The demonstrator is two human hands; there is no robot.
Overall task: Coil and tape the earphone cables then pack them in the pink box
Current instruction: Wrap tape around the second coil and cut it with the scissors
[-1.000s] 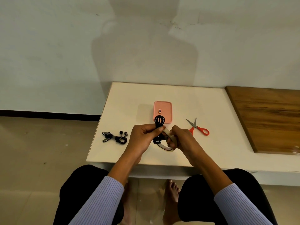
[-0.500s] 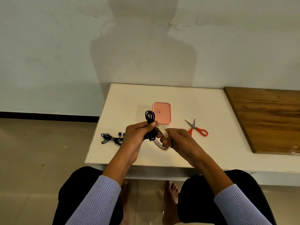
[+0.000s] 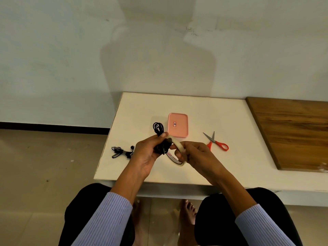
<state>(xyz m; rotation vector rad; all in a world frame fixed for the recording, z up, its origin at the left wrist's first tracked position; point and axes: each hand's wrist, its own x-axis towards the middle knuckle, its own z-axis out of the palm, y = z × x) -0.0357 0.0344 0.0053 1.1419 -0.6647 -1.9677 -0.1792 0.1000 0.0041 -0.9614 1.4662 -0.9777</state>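
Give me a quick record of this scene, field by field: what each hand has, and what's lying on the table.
left hand: grips a coiled black earphone cable
right hand: holds a roll of tape against the coil
second earphone: lies bundled on the white table, near its left edge
pink box: closed, on the table beyond the hands
scissors: red-handled, right of the box
wooden board: at the table's right side

My left hand [image 3: 147,153]: fingers curled, gripping, raised before me. My right hand [image 3: 197,157]: fingers curled, pinching, close beside it.
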